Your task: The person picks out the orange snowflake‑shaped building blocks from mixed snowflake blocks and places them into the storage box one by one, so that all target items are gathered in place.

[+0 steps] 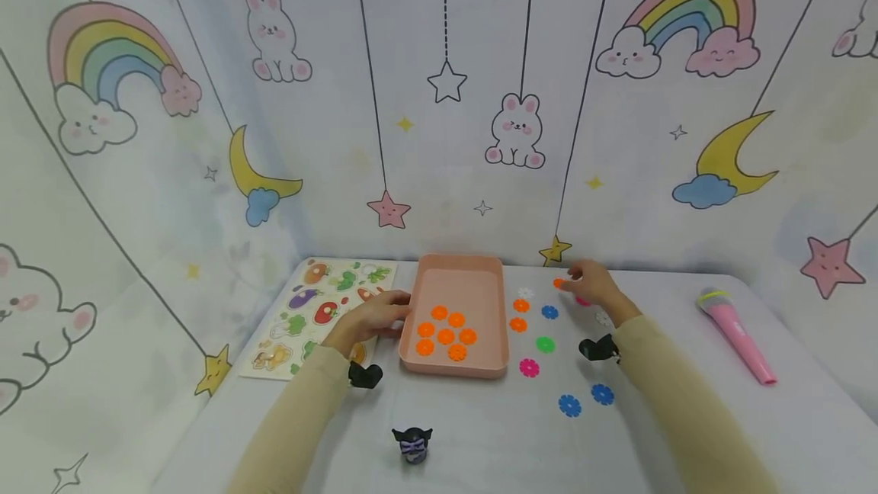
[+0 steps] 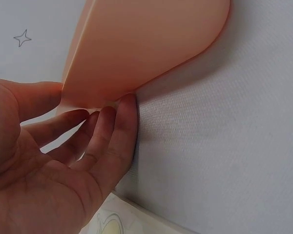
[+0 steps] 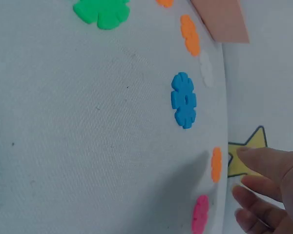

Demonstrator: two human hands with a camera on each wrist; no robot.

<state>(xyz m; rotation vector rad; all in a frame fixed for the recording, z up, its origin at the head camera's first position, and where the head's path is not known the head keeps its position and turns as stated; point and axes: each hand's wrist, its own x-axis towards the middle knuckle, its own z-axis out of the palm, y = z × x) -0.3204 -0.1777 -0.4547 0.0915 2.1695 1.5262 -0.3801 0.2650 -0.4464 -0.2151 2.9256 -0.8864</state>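
Note:
A pink shallow tray (image 1: 504, 319) stands mid-table with several orange snowflake discs (image 1: 446, 336) inside, toward its near end. My left hand (image 1: 376, 315) grips the tray's left side; in the left wrist view the thumb is on the wall and the fingertips (image 2: 126, 114) curl at its bottom edge. My right hand (image 1: 593, 283) hovers at the table's far side, close to an orange snowflake disc (image 3: 216, 165) that lies on the cloth. Nothing shows between its loosely bent fingers (image 3: 263, 161). Beside that disc lies a pink one (image 3: 200, 214), partly covered by the hand in the head view.
Loose discs right of the tray include a blue one (image 1: 549, 312), a green one (image 1: 545, 344) and a pink one (image 1: 529, 367). A vegetable picture board (image 1: 291, 341) lies at left, a pink microphone (image 1: 741, 341) at right, a small dark figurine (image 1: 414, 446) in front.

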